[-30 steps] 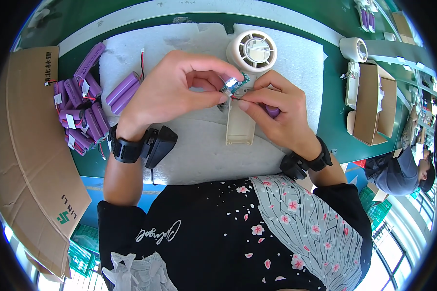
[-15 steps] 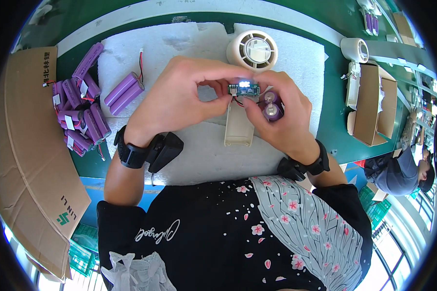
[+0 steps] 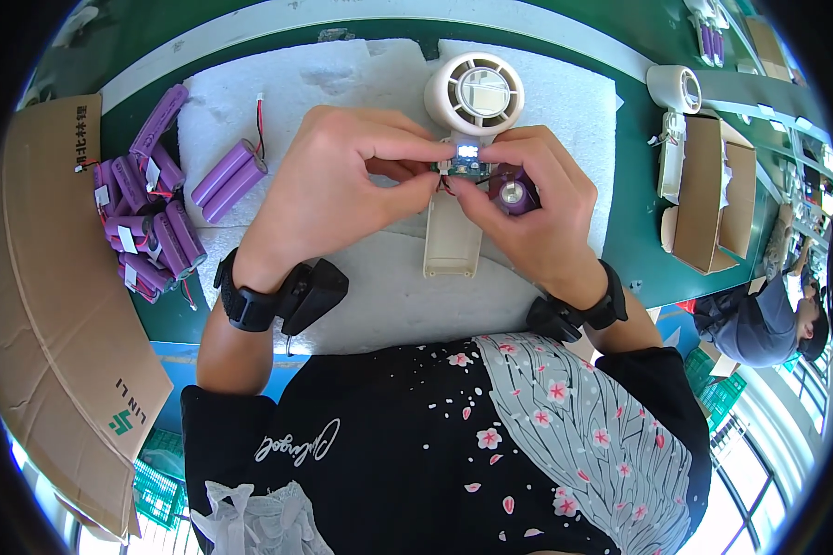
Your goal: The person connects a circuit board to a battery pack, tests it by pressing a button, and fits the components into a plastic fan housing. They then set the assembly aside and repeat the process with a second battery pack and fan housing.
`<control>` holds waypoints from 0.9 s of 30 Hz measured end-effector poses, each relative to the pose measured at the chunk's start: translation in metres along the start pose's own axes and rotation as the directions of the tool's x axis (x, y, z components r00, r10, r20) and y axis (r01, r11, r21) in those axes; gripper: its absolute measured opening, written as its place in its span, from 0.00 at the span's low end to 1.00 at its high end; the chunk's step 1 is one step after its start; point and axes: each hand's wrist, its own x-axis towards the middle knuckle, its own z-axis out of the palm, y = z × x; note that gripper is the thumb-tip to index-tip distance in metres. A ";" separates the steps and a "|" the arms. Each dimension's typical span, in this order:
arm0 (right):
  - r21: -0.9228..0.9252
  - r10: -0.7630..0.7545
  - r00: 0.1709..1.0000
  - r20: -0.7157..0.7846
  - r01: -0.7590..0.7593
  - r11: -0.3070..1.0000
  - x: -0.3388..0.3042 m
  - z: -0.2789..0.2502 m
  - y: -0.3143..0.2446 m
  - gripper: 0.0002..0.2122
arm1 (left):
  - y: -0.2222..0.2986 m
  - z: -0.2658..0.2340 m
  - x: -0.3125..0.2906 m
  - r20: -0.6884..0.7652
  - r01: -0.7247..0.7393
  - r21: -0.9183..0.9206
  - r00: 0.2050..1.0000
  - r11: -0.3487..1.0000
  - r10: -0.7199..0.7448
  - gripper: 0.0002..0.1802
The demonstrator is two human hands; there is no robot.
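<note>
Board (image 3: 469, 168): green, white display lit, centre of scene, over far part of open handle (image 3: 452, 242); wires at its left end. Left hand (image 3: 342, 185): thumb and forefinger pinched on board's left end. Right hand (image 3: 548, 208): thumb and forefinger narrowed on board's right end, purple cell (image 3: 515, 196) within palm. Fan (image 3: 483, 91): cream, just beyond hands, on white foam (image 3: 370, 301). Battery pair (image 3: 230, 181): purple, left on foam. Battery pile (image 3: 153, 208): farther left, on green tabletop (image 3: 640, 236). Carton (image 3: 708, 199): open, right.

Black shirt (image 3: 379, 490) with pink-flowered grey panel (image 3: 602, 444); black wristbands (image 3: 248, 310); white cloth (image 3: 285, 520), perhaps bow-tied.
</note>
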 end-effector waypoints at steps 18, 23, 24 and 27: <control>-0.014 0.011 0.999 -0.032 -0.011 1.000 0.001 0.004 -0.003 0.17 | -0.003 0.002 0.001 -0.017 -0.117 0.180 0.992 0.977 0.122 0.14; 0.011 0.065 0.998 0.017 -0.065 0.998 0.001 0.000 -0.008 0.14 | -0.002 -0.001 0.002 -0.001 -0.120 0.210 0.992 0.970 0.123 0.15; 0.017 0.081 0.996 0.035 -0.081 0.997 0.001 -0.001 -0.009 0.14 | -0.003 -0.001 0.003 0.007 -0.108 0.144 0.994 0.984 0.108 0.15; 0.010 0.158 0.985 0.076 -0.159 0.987 -0.002 -0.006 -0.017 0.12 | -0.004 -0.001 0.002 0.023 -0.076 0.008 0.997 0.997 0.076 0.15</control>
